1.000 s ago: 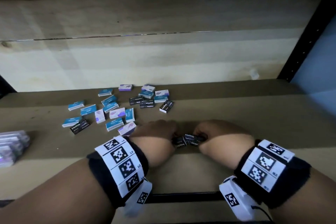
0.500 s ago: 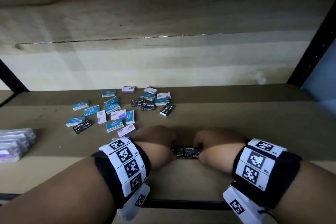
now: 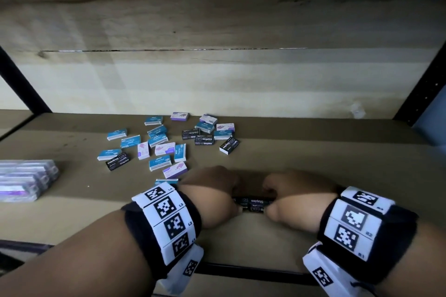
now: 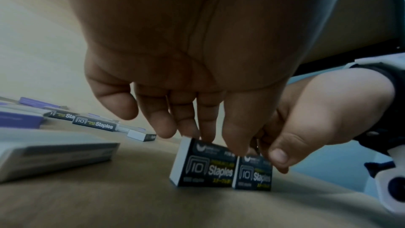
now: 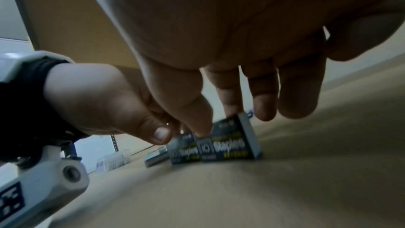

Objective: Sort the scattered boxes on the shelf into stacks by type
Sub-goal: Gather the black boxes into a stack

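Black staple boxes (image 3: 253,203) stand on edge between your two hands at the near middle of the shelf (image 3: 313,152), two of them end to end in one row, so their long axis runs left to right. Each printed face is turned toward you and reads "10 Staples" in white with a yellow line under it. Your left hand (image 3: 212,196) pinches the left box (image 4: 205,166) from above, fingertips (image 4: 166,127) on its top edge. Your right hand (image 3: 295,196) pinches the right box (image 4: 254,173), thumb (image 4: 278,156) on the near face. Farther back and to the left lie the scattered boxes (image 3: 166,142), flat and pointing every way: blue "Staples" ones, purple-and-white ones, and four more black boxes. A clear-wrapped purple stack (image 3: 26,179) sits at the far left.
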